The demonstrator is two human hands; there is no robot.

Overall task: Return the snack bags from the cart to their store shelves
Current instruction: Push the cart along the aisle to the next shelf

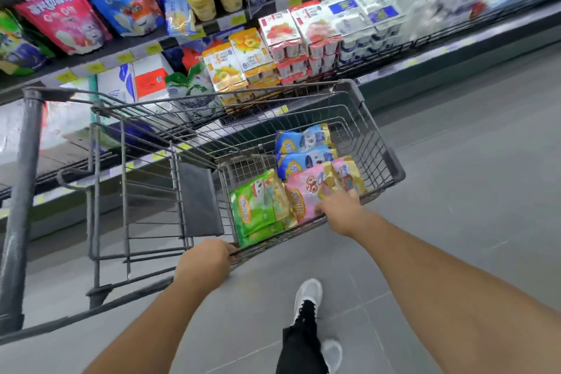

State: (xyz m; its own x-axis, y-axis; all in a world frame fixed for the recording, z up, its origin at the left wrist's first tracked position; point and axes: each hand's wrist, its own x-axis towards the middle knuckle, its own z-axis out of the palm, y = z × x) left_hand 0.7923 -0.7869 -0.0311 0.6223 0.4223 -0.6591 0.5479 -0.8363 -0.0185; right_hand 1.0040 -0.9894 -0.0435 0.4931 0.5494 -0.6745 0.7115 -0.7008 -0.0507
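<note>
Store shelves (127, 53) are lining the aisle behind the cart (391, 161), which is holding green, pink and blue snack bags (303, 191). The left hand (205, 263) is gripping its rim; the right hand (340, 211) is reaching in, fingers touching a pink bag, grip unclear.

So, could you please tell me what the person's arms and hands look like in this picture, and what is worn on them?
Both forearms are bare up to the picture's edge: no sleeves show. The left hand and right hand wear no gloves, and no watch, ring or bracelet is visible. Lower down, black trousers and white shoes show.
</note>
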